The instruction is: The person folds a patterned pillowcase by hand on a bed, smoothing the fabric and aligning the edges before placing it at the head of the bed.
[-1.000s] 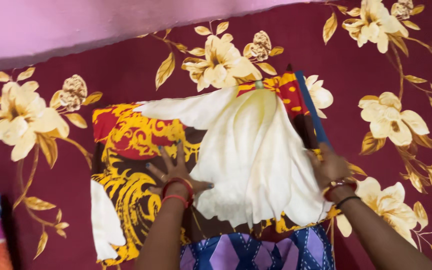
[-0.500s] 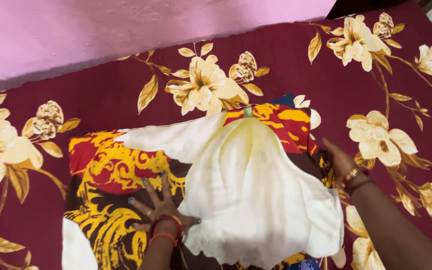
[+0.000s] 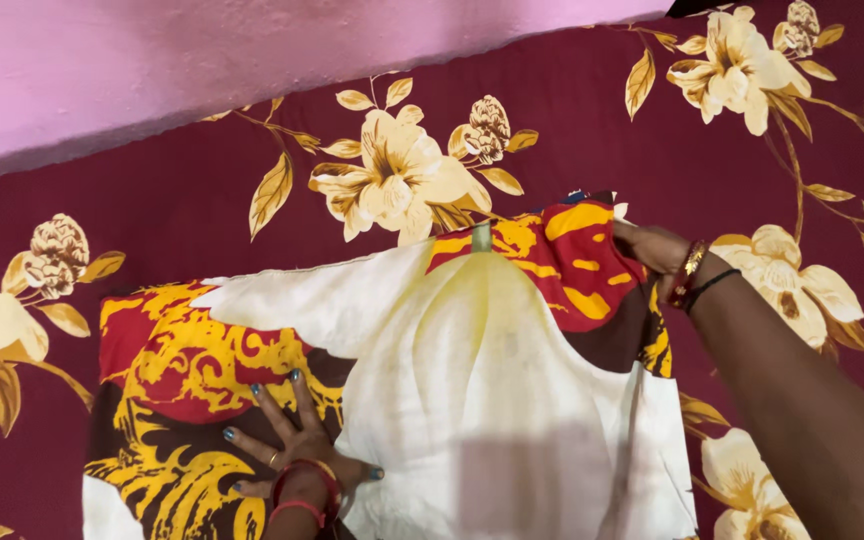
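Here's the garment, a red, yellow and dark brown printed piece with a cream lining turned outward, lying flat on a maroon bedsheet patterned with big cream flowers. The left hand is down flat on the printed cloth just left of the lining, fingers spread wide, teal-painted nails showing, red bangles at the wrist. Over on the far side of the lining, the right hand sits at the garment's upper right corner, fingers curled onto the red-and-yellow edge, though whether they actually pinch the cloth I cannot tell. Gold and red bangles and a dark thread ring that wrist. A small pale green loop sits at the top of the lining. Above the garment, beyond the sheet's edge, runs a pink wall.
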